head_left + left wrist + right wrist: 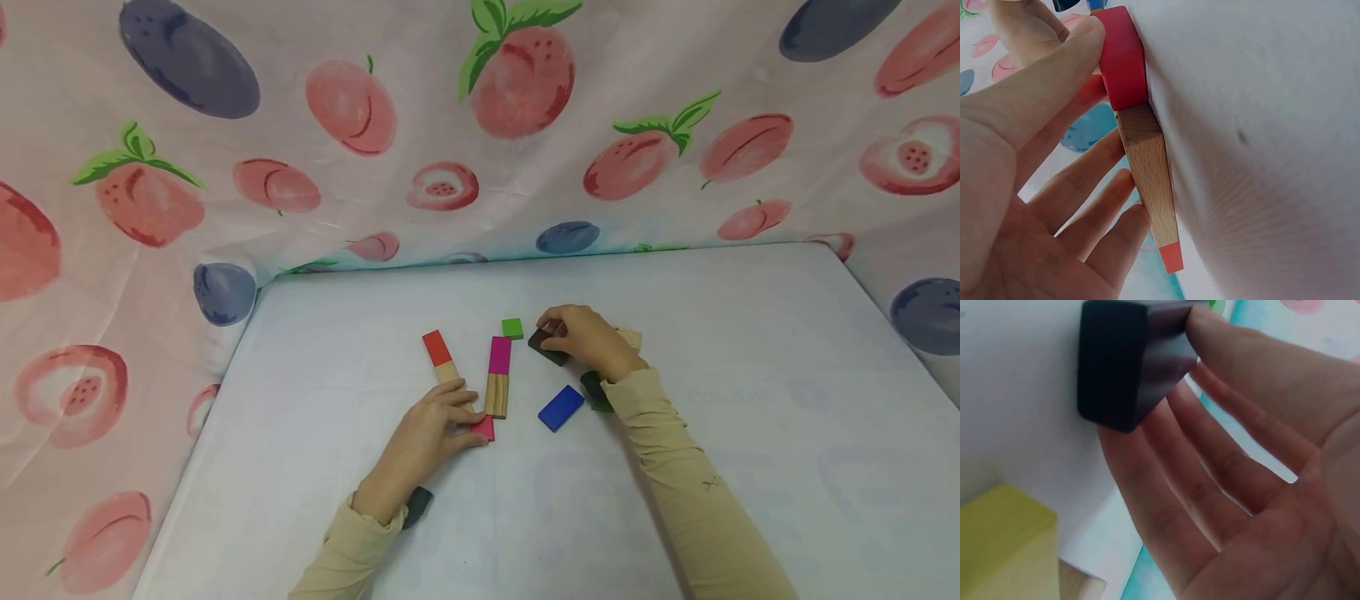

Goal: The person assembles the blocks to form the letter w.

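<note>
1. Fruit-printed cloth (pixel 435 100) rises behind the white surface (pixel 750 333) and along both its sides.
2. On this surface, the blocks lie between side edges well apart from them; the broader stretch runs to the right, past the right arm.
3. The left hand (pixel 427 425) pinches the pink block (pixel 483 430) between thumb and index finger, the other fingers against the wooden block (pixel 446 372).
4. The right hand (pixel 588 337) is clamped on a dark block (pixel 553 357), thumb opposite fingers.
5. Orange-red block (pixel 437 348), wooden block and pink block form a row, its long axis slanting from far left to near right, pink end nearest the person.
6. Just right of it, a magenta block (pixel 499 355) and striped wood (pixel 497 396) line up end to end, pointing nearly straight away.
7. The dark block's long axis slants from far left to near right; I cannot tell whether it touches the surface.
8. A blue block (pixel 561 408) slants the other way, nearer the person.
9. A small green block (pixel 512 328) sits just beside the magenta's far end.
</note>
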Available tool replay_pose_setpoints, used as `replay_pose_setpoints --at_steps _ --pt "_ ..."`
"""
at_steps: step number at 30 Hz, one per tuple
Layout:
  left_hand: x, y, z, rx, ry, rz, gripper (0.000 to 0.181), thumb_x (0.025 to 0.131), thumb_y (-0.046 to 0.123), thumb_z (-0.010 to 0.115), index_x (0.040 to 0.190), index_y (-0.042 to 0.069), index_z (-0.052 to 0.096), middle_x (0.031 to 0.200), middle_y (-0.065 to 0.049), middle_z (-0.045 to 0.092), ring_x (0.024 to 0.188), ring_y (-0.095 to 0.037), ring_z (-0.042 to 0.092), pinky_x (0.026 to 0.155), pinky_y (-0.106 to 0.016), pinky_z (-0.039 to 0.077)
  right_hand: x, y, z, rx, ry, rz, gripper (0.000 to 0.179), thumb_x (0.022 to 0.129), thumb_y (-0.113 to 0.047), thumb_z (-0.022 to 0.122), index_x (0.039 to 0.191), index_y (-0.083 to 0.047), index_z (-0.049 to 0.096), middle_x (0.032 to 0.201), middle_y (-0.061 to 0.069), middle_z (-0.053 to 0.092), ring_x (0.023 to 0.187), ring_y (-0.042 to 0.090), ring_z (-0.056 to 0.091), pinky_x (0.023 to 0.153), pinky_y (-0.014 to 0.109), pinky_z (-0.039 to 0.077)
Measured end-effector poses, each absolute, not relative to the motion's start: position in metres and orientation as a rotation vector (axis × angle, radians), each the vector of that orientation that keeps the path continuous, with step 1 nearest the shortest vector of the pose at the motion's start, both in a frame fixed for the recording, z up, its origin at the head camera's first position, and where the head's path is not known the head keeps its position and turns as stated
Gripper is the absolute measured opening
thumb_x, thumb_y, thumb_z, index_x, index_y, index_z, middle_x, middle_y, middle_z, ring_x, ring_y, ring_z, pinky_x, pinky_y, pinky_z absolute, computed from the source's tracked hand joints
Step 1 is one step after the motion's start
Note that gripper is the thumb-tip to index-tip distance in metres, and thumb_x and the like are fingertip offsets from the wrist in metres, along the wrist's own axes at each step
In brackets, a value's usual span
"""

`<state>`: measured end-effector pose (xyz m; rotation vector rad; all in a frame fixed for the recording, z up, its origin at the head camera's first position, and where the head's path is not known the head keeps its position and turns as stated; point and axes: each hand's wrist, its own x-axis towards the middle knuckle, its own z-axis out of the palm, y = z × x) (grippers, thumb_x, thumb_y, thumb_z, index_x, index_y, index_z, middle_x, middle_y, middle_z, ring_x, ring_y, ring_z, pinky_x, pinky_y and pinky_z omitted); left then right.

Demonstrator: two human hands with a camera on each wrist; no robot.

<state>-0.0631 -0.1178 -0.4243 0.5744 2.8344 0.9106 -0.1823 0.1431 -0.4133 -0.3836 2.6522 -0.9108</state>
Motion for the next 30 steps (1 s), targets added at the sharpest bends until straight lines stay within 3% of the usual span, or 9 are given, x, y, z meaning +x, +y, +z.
replay_pose_setpoints --at_steps 19,30 --pt "-0.0627 -0.1189 -0.4246 0.574 2.834 0.907 0.034 0.077 0.027 0.085 0.108 0.012 0.079 0.131 -0.002 0.066 0.138 -0.023 0.045 0.108 -0.043 0.046 -0.1776 0.1391 -0.4107 -0.335 2.688 -0.934 0.028 0.091 -0.013 0.073 0.116 -0.002 0.068 0.105 0.014 0.069 0.094 0.026 0.064 0.083 0.039 0.055" --pt "-0.0642 -0.1181 -0.4244 0.574 2.831 0.891 0.034 0.078 0.028 0.085 0.107 0.012 0.079 0.131 -0.002 0.066 0.138 -0.023 0.045 0.109 -0.043 0.045 -0.1773 0.1341 -0.4128 -0.278 2.706 -0.976 0.029 0.086 -0.017 0.079 0.109 -0.003 0.07 0.103 0.015 0.071 0.096 0.029 0.066 0.085 0.042 0.055"
